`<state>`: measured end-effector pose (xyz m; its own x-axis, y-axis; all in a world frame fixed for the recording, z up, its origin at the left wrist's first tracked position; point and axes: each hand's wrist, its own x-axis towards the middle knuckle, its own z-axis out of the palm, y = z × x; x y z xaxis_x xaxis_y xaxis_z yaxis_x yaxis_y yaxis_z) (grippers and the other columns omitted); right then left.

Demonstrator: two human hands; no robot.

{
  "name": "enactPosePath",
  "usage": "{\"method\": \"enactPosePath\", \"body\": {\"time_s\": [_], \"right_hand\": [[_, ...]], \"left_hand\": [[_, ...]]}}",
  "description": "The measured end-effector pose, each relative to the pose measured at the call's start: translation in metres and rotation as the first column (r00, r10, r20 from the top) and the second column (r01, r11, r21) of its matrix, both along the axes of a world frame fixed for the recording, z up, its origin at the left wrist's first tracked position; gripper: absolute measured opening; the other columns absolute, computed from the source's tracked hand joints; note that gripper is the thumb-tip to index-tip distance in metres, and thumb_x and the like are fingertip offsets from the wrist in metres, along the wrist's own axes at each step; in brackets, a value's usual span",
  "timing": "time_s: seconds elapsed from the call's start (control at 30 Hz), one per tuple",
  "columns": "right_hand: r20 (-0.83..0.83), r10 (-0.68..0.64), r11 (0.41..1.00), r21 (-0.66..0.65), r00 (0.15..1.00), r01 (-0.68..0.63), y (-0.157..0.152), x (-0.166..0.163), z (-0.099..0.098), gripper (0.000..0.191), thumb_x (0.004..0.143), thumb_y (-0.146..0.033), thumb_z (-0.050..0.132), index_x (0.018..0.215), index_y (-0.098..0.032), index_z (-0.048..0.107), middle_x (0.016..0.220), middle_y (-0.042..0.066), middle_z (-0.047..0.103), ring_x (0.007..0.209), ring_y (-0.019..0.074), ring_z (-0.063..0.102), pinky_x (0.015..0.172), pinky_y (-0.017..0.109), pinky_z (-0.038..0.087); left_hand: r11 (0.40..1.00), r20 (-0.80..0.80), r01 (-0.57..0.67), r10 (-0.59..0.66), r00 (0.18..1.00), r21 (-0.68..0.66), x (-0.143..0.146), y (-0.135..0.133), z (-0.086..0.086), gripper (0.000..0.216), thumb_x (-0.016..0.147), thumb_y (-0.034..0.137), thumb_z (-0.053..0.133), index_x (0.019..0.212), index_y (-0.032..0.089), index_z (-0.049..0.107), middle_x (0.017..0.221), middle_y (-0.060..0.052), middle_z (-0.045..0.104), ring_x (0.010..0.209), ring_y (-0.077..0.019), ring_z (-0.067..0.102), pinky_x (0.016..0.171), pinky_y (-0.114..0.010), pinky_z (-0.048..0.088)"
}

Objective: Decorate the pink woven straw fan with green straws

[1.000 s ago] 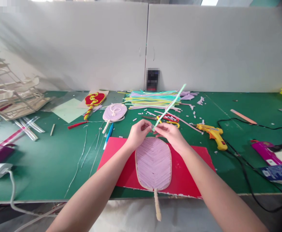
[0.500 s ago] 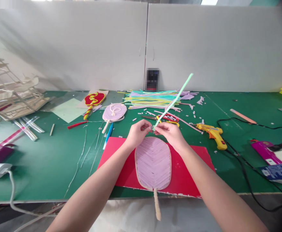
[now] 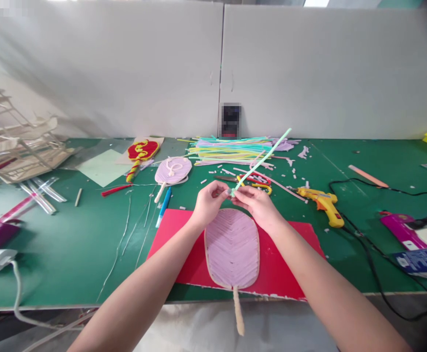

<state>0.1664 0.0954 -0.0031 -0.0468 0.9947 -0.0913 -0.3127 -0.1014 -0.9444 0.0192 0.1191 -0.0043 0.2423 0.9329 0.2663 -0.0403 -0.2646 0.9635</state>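
My left hand (image 3: 209, 201) and my right hand (image 3: 255, 204) meet above the top of a lilac leaf-shaped fan (image 3: 231, 247). Both pinch the near end of a pale green pipe cleaner (image 3: 263, 159), which slants up and to the right over the table. The fan is woven from fuzzy lilac stems, has a cream rim and a cream handle hanging past the table's front edge. It lies on a red sheet (image 3: 294, 264) on the green table (image 3: 70, 244).
A pile of pastel pipe cleaners (image 3: 231, 149) lies behind my hands, with scissors (image 3: 257, 183) and cut bits nearby. A yellow glue gun (image 3: 323, 205) with a black cord lies right. Two finished fans (image 3: 171, 171), a blue pen (image 3: 164, 205) and thin wires lie left. A wooden rack (image 3: 15, 142) stands far left.
The far tip of the green pipe cleaner rose, then dropped lower and swung slightly right. My hands stayed pinched together over the top of the fan.
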Motion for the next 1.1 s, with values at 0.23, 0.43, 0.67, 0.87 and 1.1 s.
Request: {"method": "enactPosePath", "body": {"time_s": [0.23,0.43,0.67,0.87,1.1], "right_hand": [[0.081,-0.100,0.990,0.109,0.992,0.090,0.001,-0.006,0.000,0.027,0.061,-0.037,0.073,0.078,-0.017,0.067,0.075,0.003,0.069,0.070,0.0168,0.065,0.077,0.036,0.052],[0.197,-0.144,0.974,0.199,0.970,0.104,0.001,-0.006,0.000,0.025,0.064,-0.038,0.071,0.077,-0.017,0.067,0.076,0.004,0.069,0.071,0.0181,0.065,0.077,0.036,0.052],[0.197,-0.165,0.969,0.214,0.967,0.121,0.002,-0.008,0.000,0.025,0.065,-0.038,0.070,0.078,-0.017,0.066,0.076,0.004,0.070,0.070,0.0189,0.066,0.075,0.037,0.053],[0.188,-0.086,0.990,0.125,0.979,0.062,0.003,-0.002,-0.001,0.031,0.060,-0.040,0.073,0.080,-0.017,0.066,0.078,0.005,0.070,0.071,0.0199,0.067,0.076,0.038,0.053],[0.206,-0.077,0.994,0.097,0.976,0.058,0.003,0.001,0.002,0.030,0.059,-0.039,0.074,0.079,-0.017,0.067,0.074,0.004,0.069,0.068,0.0180,0.065,0.076,0.038,0.053]], "left_hand": [[0.992,0.096,-0.004,0.017,0.995,-0.129,0.003,0.000,-0.003,0.018,0.074,0.031,0.061,0.077,0.014,0.056,0.071,0.001,0.058,0.066,-0.0091,0.056,0.063,-0.021,0.043],[0.961,0.142,0.032,0.008,0.990,-0.276,0.005,-0.003,-0.001,0.015,0.073,0.027,0.061,0.077,0.013,0.056,0.065,0.001,0.057,0.061,-0.0077,0.054,0.057,-0.019,0.038],[0.994,0.030,-0.062,0.065,0.997,-0.090,0.004,-0.004,0.001,0.012,0.076,0.026,0.056,0.076,0.015,0.054,0.069,0.001,0.058,0.065,-0.0097,0.056,0.064,-0.022,0.043],[0.985,-0.281,-0.053,0.098,0.955,0.164,-0.002,0.000,0.004,0.007,0.080,0.022,0.050,0.078,0.017,0.055,0.073,0.001,0.060,0.068,-0.0095,0.057,0.064,-0.021,0.043],[0.957,-0.444,0.013,0.123,0.888,0.290,-0.007,0.003,0.002,0.009,0.082,0.021,0.048,0.084,0.018,0.056,0.079,0.000,0.062,0.073,-0.0109,0.057,0.067,-0.022,0.042]]}}
